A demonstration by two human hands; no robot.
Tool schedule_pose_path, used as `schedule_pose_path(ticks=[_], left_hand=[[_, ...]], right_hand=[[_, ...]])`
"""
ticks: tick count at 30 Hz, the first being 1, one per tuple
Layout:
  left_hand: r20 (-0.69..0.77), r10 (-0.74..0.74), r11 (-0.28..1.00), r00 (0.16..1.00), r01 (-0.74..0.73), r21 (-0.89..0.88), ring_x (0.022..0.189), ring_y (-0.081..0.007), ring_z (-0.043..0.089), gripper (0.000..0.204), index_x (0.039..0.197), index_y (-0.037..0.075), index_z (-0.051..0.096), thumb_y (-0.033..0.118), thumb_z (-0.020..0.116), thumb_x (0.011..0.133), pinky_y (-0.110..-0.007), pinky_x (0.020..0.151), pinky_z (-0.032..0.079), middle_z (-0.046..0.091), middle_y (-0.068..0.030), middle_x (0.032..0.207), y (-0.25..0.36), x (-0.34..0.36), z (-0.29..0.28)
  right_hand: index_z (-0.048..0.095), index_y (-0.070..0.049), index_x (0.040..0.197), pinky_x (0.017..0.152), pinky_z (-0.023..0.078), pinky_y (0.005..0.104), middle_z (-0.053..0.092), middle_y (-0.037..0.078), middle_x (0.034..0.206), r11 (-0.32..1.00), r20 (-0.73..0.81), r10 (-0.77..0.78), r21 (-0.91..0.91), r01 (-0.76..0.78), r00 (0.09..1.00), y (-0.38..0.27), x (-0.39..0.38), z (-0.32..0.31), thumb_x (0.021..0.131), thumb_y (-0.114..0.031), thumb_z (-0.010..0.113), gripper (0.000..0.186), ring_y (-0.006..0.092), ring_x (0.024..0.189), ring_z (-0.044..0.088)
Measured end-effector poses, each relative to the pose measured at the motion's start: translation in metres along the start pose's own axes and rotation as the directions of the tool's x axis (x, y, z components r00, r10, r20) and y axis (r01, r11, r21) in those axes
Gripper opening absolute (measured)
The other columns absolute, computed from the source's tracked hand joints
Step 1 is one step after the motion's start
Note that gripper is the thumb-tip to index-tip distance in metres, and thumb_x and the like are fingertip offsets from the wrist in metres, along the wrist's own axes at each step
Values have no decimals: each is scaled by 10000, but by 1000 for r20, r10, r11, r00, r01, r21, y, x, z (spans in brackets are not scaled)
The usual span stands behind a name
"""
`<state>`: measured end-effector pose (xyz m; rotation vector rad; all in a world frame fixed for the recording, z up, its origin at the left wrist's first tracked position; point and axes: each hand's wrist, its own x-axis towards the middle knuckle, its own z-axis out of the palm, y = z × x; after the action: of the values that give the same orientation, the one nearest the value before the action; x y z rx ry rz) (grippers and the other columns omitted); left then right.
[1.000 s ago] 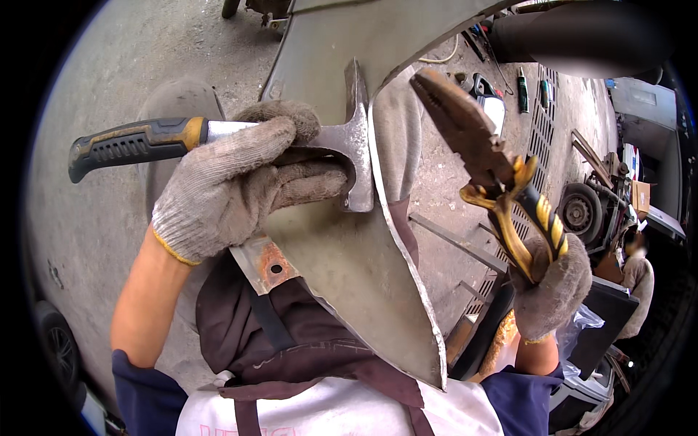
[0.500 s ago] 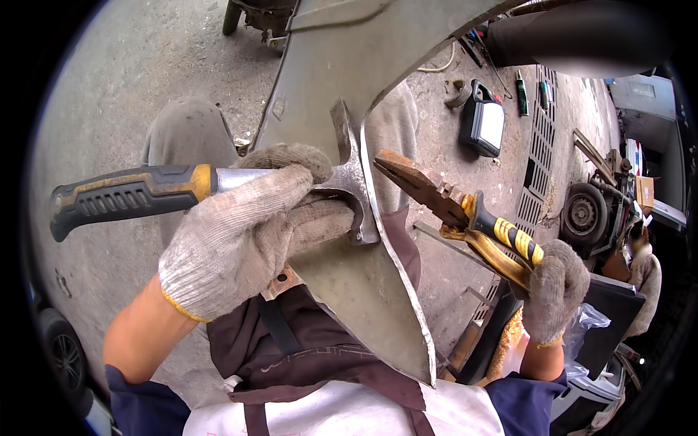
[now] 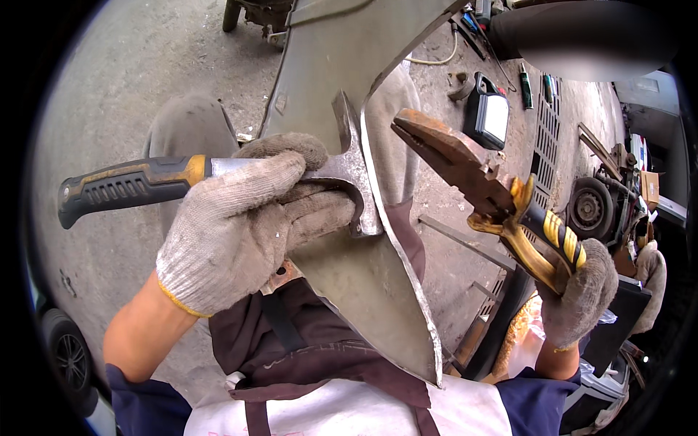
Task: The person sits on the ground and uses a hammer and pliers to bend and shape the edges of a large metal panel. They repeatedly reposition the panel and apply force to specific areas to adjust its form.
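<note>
A curved grey metal panel (image 3: 371,305) lies across my lap, its pale folded edge running down the right side. My left hand (image 3: 233,225), in a knitted glove, is wrapped round the metal neck of a hammer (image 3: 132,186). The hammer's black and yellow handle points left, and its steel head lies against the panel beside the folded edge. Off to the right, my gloved right hand (image 3: 585,291) grips a pair of rusty pliers (image 3: 465,163) by yellow and black handles. The pliers' jaws point up and left, apart from the panel.
On the concrete floor (image 3: 94,218) stands a black and white case (image 3: 487,116), near a slotted drain grate (image 3: 549,131). A loose wheel (image 3: 589,207) and a cardboard box (image 3: 649,187) are farther right. A car wheel (image 3: 67,349) shows at lower left.
My right hand has moved to the right with the pliers, which now look larger and nearer the camera. The left hand and hammer have barely shifted against the panel.
</note>
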<state>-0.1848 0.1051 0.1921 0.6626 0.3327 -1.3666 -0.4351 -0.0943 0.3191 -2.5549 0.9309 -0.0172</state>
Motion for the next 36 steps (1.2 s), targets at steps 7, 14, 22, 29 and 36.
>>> schedule_pose_path(ticks=[7, 14, 22, 29, 36], left_hand=[[15, 1, 1000, 1000, -1, 6, 1118, -433, 595, 267, 1176, -44, 534, 117, 508, 965, -526, 1014, 490, 576, -261, 1149, 1, -3, -2], [-28, 1, 1000, 1000, -2, -15, 1118, -431, 595, 270, 1173, -49, 534, 124, 504, 967, -521, 1005, 498, 572, -277, 1155, 0, -3, 3], [-28, 35, 999, 999, -36, -8, 1058, -421, 631, 300, 1188, -63, 537, 146, 503, 975, -502, 957, 545, 582, -287, 1118, 0, -6, 7], [-81, 8, 996, 997, -15, -84, 1042, -419, 639, 313, 1183, -80, 541, 147, 510, 970, -489, 936, 558, 596, -293, 1098, 1, -6, 6], [-113, 9, 998, 994, -16, -57, 1020, -420, 649, 306, 1184, -58, 551, 155, 509, 969, -481, 937, 556, 608, -298, 1089, -1, -4, 5]], right_hand=[[683, -26, 896, 787, 468, 375, 651, 100, 830, 756, -121, -462, -572, 319, 879, 34, -24, 4, 741, -110, 760, 193, 258, 786, 616], [642, -19, 1072, 850, 473, 421, 665, 112, 1007, 693, -73, -509, -626, 358, 858, 37, -29, -2, 745, -129, 781, 373, 281, 907, 617], [672, 3, 838, 757, 471, 390, 651, 126, 779, 626, -165, -532, -737, 255, 830, 26, -20, -4, 715, -155, 756, 216, 277, 756, 624], [675, -12, 842, 789, 466, 372, 663, 112, 801, 951, -233, -194, -283, 124, 953, 6, -12, -6, 733, -155, 757, 197, 252, 782, 625], [671, -23, 1060, 937, 459, 422, 669, 136, 1042, 990, -78, 110, -84, -116, 991, 16, -35, -15, 724, -144, 794, 378, 274, 990, 625]])
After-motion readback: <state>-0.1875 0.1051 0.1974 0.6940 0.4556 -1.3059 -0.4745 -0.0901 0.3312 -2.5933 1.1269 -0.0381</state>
